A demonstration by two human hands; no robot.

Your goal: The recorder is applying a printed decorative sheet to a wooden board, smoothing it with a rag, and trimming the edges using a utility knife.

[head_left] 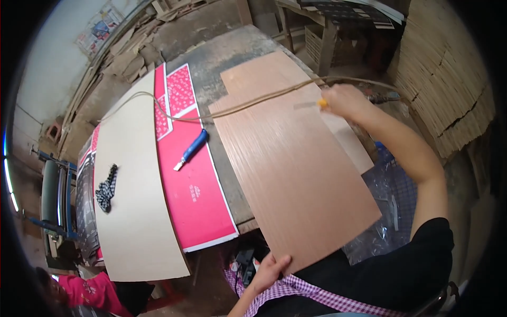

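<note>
My left hand (pixel 271 272) grips the near corner of a thin reddish-brown wood sheet (pixel 296 174), thumb on top. Over the sheet's far right part, my right hand (pixel 344 101) is closed on a yellow-handled tool (pixel 322 103) with a flat, greyish blade; motion blurs it, so its exact kind cannot be made out. Beneath lie more wood sheets (pixel 264 73), sticking out at the far end and right side. A thin cable (pixel 253 107) runs across the sheet. Left of it, a blue-handled utility knife (pixel 192 149) rests on a pink printed sheet (pixel 193 206).
A long pale board (pixel 129 211) lies at the left, with a checked cloth scrap (pixel 106 190) on it. The grey worktable (pixel 232 45) shows at the far end. Stacked sheets (pixel 443 79) stand at the right. At the lower left is another person in pink (pixel 90 290), near a roller machine (pixel 51 195).
</note>
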